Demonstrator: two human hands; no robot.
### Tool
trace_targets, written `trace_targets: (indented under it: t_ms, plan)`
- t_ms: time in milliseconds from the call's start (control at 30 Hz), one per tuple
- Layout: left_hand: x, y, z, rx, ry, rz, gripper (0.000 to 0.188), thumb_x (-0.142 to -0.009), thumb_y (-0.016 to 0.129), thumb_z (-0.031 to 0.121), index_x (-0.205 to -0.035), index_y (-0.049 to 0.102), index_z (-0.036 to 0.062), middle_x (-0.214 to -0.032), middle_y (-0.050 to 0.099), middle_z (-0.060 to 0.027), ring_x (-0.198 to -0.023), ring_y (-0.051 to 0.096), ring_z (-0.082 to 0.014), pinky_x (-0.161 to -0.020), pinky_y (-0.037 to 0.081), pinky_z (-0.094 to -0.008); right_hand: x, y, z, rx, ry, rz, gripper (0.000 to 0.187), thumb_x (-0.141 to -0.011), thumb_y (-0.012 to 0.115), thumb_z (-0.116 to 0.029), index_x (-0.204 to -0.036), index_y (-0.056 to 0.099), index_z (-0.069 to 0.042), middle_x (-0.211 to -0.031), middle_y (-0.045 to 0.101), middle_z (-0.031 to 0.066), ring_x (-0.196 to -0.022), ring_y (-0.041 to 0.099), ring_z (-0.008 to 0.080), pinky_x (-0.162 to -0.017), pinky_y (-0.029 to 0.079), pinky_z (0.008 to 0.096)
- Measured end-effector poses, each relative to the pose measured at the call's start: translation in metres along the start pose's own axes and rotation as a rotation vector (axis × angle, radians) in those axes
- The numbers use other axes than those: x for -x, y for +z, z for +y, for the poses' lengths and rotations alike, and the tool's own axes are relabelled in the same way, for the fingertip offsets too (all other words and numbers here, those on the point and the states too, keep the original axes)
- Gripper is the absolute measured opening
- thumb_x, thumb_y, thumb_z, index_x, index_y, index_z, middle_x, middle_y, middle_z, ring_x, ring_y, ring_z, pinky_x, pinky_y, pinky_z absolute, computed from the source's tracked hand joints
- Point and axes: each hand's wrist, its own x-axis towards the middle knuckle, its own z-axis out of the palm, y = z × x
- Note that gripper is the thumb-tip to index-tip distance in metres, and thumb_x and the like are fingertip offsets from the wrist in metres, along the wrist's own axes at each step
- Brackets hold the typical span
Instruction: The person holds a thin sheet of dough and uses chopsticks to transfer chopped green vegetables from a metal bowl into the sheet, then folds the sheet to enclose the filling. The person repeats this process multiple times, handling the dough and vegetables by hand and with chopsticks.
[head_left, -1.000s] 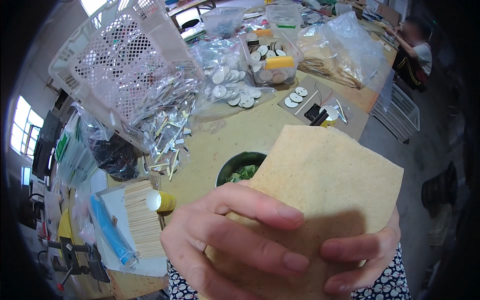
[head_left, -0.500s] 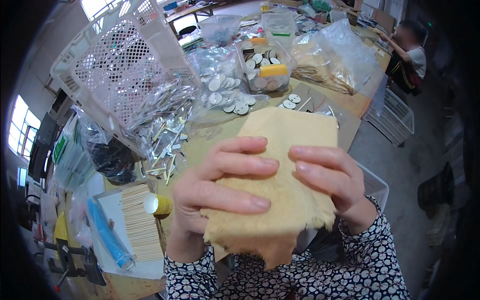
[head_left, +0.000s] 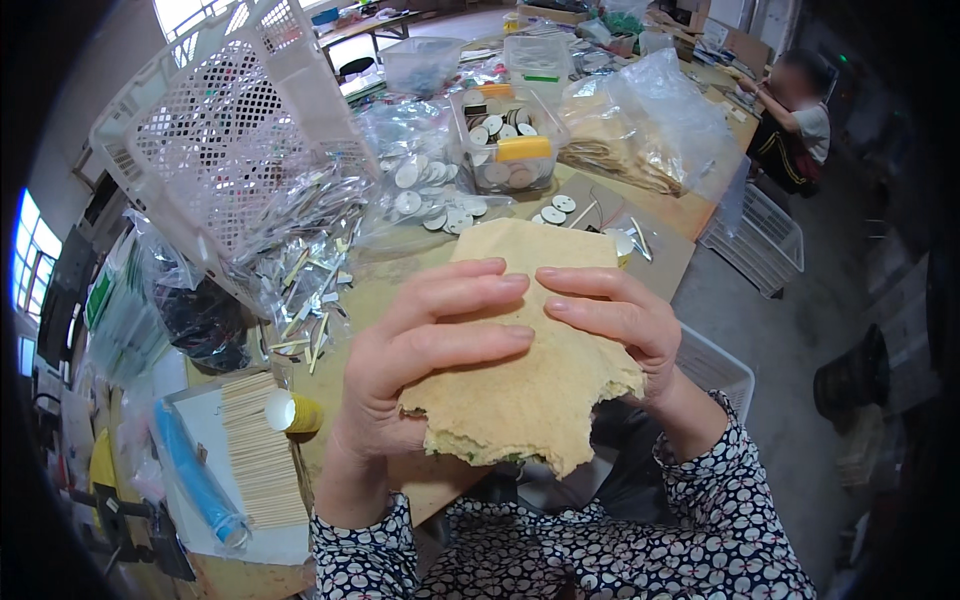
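Observation:
A pale yellow flatbread (head_left: 530, 370) is held up in front of me between both hands. Its far edge is fairly straight, while the near edge is ragged, with bits of green showing beneath it. My left hand (head_left: 420, 345) grips it from the left, fingers lying across the top. From the right, my right hand (head_left: 625, 325) holds it in the same way. Both thumbs are mostly hidden. Beyond the bread, several white discs (head_left: 553, 211) lie on a grey board (head_left: 655, 212) on the table.
A white perforated crate (head_left: 220, 130) leans at the left above wrapped sticks (head_left: 310, 310). A clear tub (head_left: 510, 150) of discs stands behind. At left lie a row of thin sticks (head_left: 262, 450), a yellow roll (head_left: 295, 412) and a blue roll (head_left: 195, 475). Another person (head_left: 795, 120) sits far right.
The flatbread has tilted and shifted left with both hands, so green now shows under its near edge. The whole view has moved slightly too.

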Motion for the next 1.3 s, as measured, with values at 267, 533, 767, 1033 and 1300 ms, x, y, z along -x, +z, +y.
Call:
trace_targets:
  t_ms: [267,533,767,1033,1300]
  plan:
    - [0.004,-0.007,-0.006,0.146,-0.030,0.014,0.051,-0.076,0.073,0.030,-0.115,0.064,-0.0014,-0.132,0.055,-0.0239,-0.125,0.051,-0.0352,-0.105,0.039,-0.0441,0.004,0.003,0.003,-0.128,0.099,0.035,0.035,-0.083,0.068,-0.015,-0.116,0.069,-0.002,-0.123,0.063,0.0186,-0.109,0.063,0.0287,-0.092,0.049,0.0356]
    - [0.006,-0.011,-0.016,0.136,-0.202,0.111,0.037,-0.080,0.074,0.022,-0.112,0.068,0.0044,-0.130,0.059,-0.0170,-0.120,0.057,-0.0270,-0.100,0.044,-0.0372,0.005,0.013,0.011,-0.274,0.247,0.116,0.039,-0.094,0.063,-0.031,-0.118,0.066,0.000,-0.121,0.064,0.0179,-0.115,0.060,0.0282,-0.099,0.044,0.0381]
    - [0.003,-0.008,-0.008,0.042,-0.242,0.155,0.040,-0.074,0.076,0.003,-0.113,0.068,0.0051,-0.128,0.061,-0.0146,-0.116,0.059,-0.0236,-0.096,0.048,-0.0343,0.011,0.023,0.016,-0.524,0.372,0.190,0.041,-0.095,0.062,-0.031,-0.119,0.063,0.003,-0.122,0.064,0.0159,-0.117,0.058,0.0250,-0.101,0.043,0.0377]
    - [0.004,-0.006,-0.003,0.259,-0.297,0.263,0.040,-0.087,0.063,-0.001,-0.127,0.057,0.0025,-0.134,0.054,-0.0145,-0.121,0.055,-0.0202,-0.096,0.050,-0.0333,0.019,0.021,0.020,-0.865,0.486,0.398,0.034,-0.098,0.058,-0.022,-0.124,0.059,-0.001,-0.124,0.062,0.0122,-0.116,0.059,0.0248,-0.101,0.046,0.0451]
    - [0.003,-0.013,0.004,0.103,-0.256,0.432,0.036,-0.095,0.053,0.010,-0.129,0.052,0.0002,-0.130,0.058,-0.0199,-0.116,0.060,-0.0263,-0.091,0.053,-0.0347,0.000,0.008,0.003,-1.108,0.572,0.303,0.043,-0.101,0.049,-0.029,-0.132,0.049,0.002,-0.128,0.058,0.0180,-0.115,0.060,0.0361,-0.101,0.047,0.0533]
